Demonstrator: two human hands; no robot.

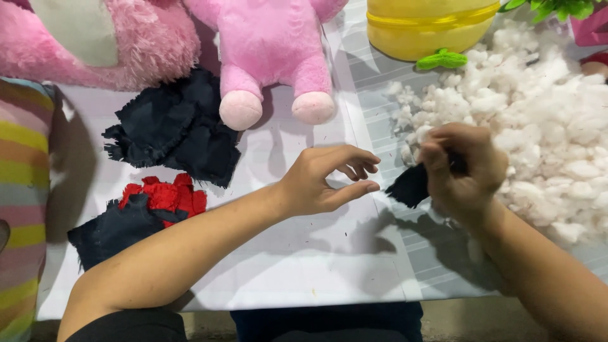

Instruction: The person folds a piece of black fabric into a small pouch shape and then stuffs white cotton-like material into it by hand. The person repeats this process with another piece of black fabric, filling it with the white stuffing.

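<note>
A: Status on the hands?

B: Right hand is closed in a fist around a small dark fabric piece — its corner pokes out on the left of the fist. It sits at the near-left edge of the white stuffing pile on the right of the counter. Left hand hovers just left of it, fingers loosely curled and open, holding nothing, close to the fabric but not touching.

A: Risks?

B: My read: the grip covers most of the piece, so a pull from the left hand could slip off the small exposed corner. Loose stuffing clumps lie right beside the fist — the wrist could drag fluff across the counter. The frayed edges could also shed thread.

A: Other stock?

B: Dark cut fabric stack far left of centre, red and dark scraps nearer left. Pink plush toy sits at the far edge, feet toward us; a fluffier pink plush far left; a striped cushion at the left edge; a yellow round plush with a green tab far right.

A: Packages, labels, signs?

B: None visible. The counter cover is plain white on the left, pale grey lined on the right.
</note>
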